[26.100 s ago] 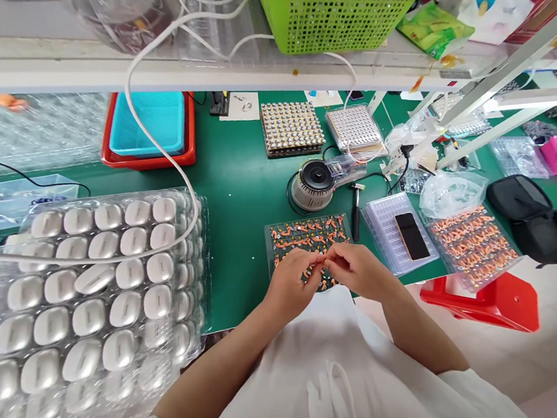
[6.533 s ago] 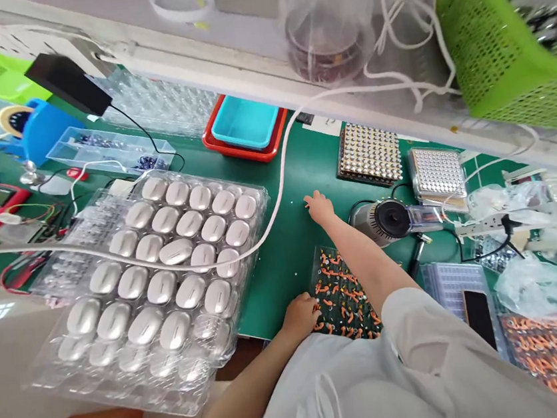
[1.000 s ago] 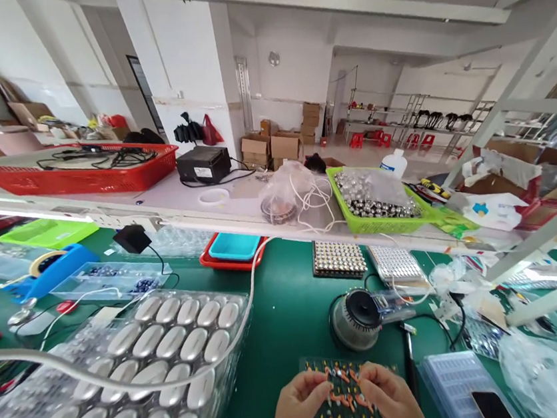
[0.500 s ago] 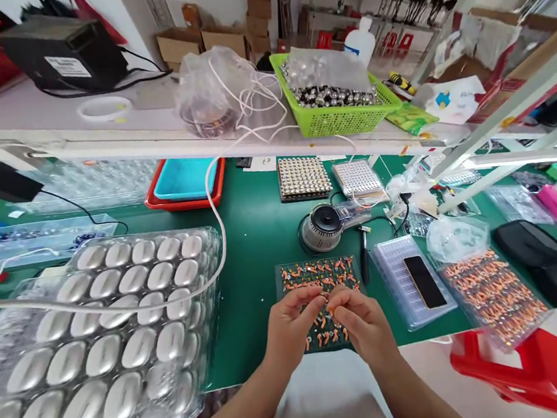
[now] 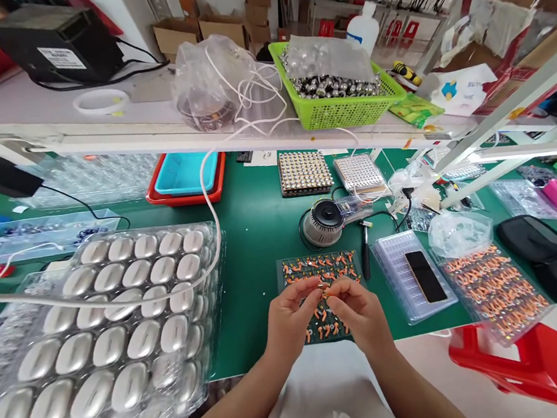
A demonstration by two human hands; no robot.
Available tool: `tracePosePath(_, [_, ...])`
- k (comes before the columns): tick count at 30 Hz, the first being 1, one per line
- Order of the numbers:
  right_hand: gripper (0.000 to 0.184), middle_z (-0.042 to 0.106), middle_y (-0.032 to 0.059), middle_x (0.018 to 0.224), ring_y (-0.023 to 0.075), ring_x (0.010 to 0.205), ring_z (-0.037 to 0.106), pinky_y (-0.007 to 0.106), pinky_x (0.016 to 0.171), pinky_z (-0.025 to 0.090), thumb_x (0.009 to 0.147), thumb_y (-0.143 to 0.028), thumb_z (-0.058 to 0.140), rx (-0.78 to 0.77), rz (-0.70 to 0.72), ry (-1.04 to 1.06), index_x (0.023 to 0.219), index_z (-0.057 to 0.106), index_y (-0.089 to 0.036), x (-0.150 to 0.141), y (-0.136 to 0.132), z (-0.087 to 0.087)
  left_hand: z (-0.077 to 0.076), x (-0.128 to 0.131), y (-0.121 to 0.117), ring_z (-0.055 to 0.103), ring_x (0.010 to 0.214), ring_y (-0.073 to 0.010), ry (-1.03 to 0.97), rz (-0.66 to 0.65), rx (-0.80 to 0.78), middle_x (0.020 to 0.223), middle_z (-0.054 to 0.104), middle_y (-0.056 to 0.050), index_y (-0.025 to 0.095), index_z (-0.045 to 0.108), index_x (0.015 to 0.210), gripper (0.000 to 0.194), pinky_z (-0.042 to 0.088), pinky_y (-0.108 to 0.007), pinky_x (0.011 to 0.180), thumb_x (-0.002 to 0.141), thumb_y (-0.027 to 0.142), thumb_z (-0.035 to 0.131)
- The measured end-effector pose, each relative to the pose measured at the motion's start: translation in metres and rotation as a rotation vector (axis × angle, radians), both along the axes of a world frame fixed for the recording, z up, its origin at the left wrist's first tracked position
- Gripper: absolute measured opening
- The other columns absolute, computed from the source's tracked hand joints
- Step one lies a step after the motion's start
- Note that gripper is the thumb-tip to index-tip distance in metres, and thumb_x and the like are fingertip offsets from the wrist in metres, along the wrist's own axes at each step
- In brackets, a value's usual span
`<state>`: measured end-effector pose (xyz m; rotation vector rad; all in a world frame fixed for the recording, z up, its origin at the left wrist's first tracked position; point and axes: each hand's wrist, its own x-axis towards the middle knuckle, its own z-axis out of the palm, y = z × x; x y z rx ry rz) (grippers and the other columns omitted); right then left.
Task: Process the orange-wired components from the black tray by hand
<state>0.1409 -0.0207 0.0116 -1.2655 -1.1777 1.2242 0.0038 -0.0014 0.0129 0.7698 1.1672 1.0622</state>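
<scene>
My left hand [image 5: 290, 315] and my right hand [image 5: 361, 310] meet above a dark tray [image 5: 282, 277] with rows of small orange flex parts. Thumb and forefinger of each hand are pinched together, the tips nearly touching. Between them is a tiny orange and metallic part [image 5: 323, 287], probably one of the same kind as those below; its details are too small to make out. Both forearms come up from the bottom edge, and the hands cover the middle of the tray.
Beyond the tray stands a grey round device with a black top [image 5: 325, 222]. To its right lie a hammer [image 5: 366, 250], a phone [image 5: 426, 277] on clear trays and another tray of orange parts [image 5: 493, 288]. Stacked blister trays of silver oval cases [image 5: 104, 316] fill the left side.
Both hands stay pinched over the tray, with the fingertips shifting slightly around the small part. The whole view has tilted a little.
</scene>
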Motion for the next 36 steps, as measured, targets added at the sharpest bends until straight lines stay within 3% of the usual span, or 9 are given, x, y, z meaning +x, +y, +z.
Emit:
tracePosePath(7, [0.011,0.056,0.0005,0.076,0.0138,0.07,0.051,0.026,0.062,0.042,0.082,-0.029,0.062,-0.017,-0.096,0.012,0.076,0.06,-0.02,-0.009,0.005,0.0,-0.002,0.003,-0.002,0.069,0.087,-0.022,0.013,0.025,0.039,0.087,0.075,-0.007,0.015,0.073,0.084,0.017,0.055,-0.032,0.081,0.072,0.026,0.071])
tracePosePath(16, [0.012,0.056,0.0004,0.074,0.0135,0.068,0.051,0.025,0.06,0.042,0.082,-0.029,0.062,-0.05,-0.135,0.014,0.075,0.059,-0.02,-0.011,0.007,-0.002,-0.003,0.001,-0.003,0.07,0.082,-0.0196,0.143,-0.001,0.09,0.085,0.075,-0.005,0.018,0.075,0.086,0.015,0.056,-0.027,0.077,0.074,0.024,0.069])
tracePosePath(28, [0.014,0.055,-0.0002,0.072,0.013,0.065,0.051,0.026,0.059,0.043,0.081,-0.03,0.063,-0.067,-0.132,0.044,0.072,0.059,-0.02,-0.011,0.009,-0.005,-0.007,0.0,-0.004,0.07,0.083,-0.02,0.12,-0.006,0.062,0.086,0.075,-0.006,0.017,0.075,0.088,0.017,0.056,-0.028,0.078,0.075,0.025,0.068])
tracePosePath(36, [0.017,0.056,0.0005,0.072,0.0134,0.064,0.053,0.027,0.058,0.046,0.082,-0.033,0.063,-0.08,-0.156,0.02,0.072,0.058,-0.02,-0.013,0.009,-0.008,-0.008,-0.001,-0.008,0.069,0.074,-0.0182,0.189,-0.019,0.11,0.085,0.075,-0.005,0.019,0.075,0.092,0.019,0.056,-0.026,0.07,0.078,0.028,0.066])
